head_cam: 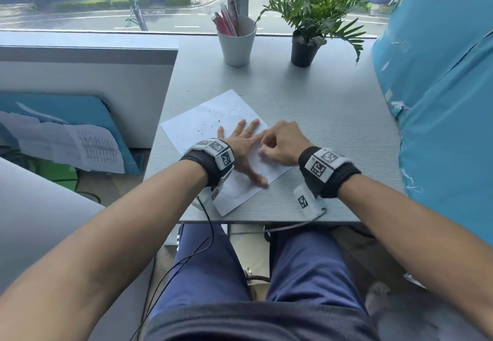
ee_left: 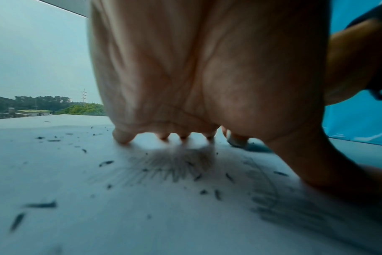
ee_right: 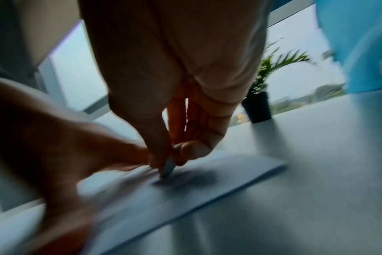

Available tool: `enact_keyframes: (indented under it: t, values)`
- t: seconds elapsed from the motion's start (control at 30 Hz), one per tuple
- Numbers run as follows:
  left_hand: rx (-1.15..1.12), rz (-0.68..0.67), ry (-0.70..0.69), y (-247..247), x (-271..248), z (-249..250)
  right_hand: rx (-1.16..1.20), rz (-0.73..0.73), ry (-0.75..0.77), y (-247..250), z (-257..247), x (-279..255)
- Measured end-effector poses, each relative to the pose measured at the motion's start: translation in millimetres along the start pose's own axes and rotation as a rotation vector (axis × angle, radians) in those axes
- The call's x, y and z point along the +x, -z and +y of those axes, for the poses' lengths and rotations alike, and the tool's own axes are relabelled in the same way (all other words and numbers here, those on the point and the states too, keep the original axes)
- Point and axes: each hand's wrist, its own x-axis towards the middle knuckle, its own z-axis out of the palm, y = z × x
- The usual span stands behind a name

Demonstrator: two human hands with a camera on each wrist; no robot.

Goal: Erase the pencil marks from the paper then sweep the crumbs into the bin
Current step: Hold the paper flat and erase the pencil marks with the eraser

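Desk, grey laminate, rectangular (head_cam: 320,127), set against a window; carries every item below.
Plant, green fern in a black pot (head_cam: 305,52), far edge, right of centre.
Cup, white, tapered, holding pink pens (head_cam: 237,45), far edge, just left of the plant.
Paper, white rectangular sheet (head_cam: 224,111), lying skewed towards the near left corner of the desk, one corner close to the near edge.
Left hand (head_cam: 241,148), palm down on the paper, fingers straight and spread, pinning the sheet.
Right hand (head_cam: 282,144), just beside the left, thumb and fingers curled and pinching a small grey-white eraser (ee_right: 168,168), its tip touching the paper.
Pencil marks, grey scribbled patches (ee_left: 175,163), still plain under the left palm and near the thumb.
Crumbs, dark eraser shavings (head_cam: 213,124), scattered over the far half of the sheet, a few on the desk beyond it.
Bin: none visible.
Status, as judged: erasing partly done; remaining marks and all sweeping are left.
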Motion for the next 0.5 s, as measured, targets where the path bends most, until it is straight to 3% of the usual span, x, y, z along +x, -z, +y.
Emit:
enact_keyframes:
  t: [0.07, 0.13, 0.2, 0.3, 0.33, 0.43, 0.5]
  values:
    - [0.002, 0.009, -0.004, 0, 1, -1, 0.001, -0.06, 0.025, 1, -3, -5]
    - [0.003, 0.021, -0.008, -2, 3, -2, 0.044, 0.057, -0.092, 14, 9, 6]
    - [0.008, 0.028, -0.002, -4, 5, -3, 0.043, 0.121, -0.111, 15, 11, 9]
    - [0.01, 0.01, 0.0, -4, 6, -3, -0.012, -0.079, 0.061, -6, -9, -11]
    - [0.008, 0.012, -0.002, -4, 7, -3, -0.004, -0.081, 0.06, -3, -8, -11]
    - [0.006, 0.03, -0.001, -4, 8, -3, 0.036, 0.097, -0.088, 16, 10, 7]
    - [0.013, 0.026, 0.005, -5, 6, -3, 0.001, 0.074, -0.059, 9, 7, 6]
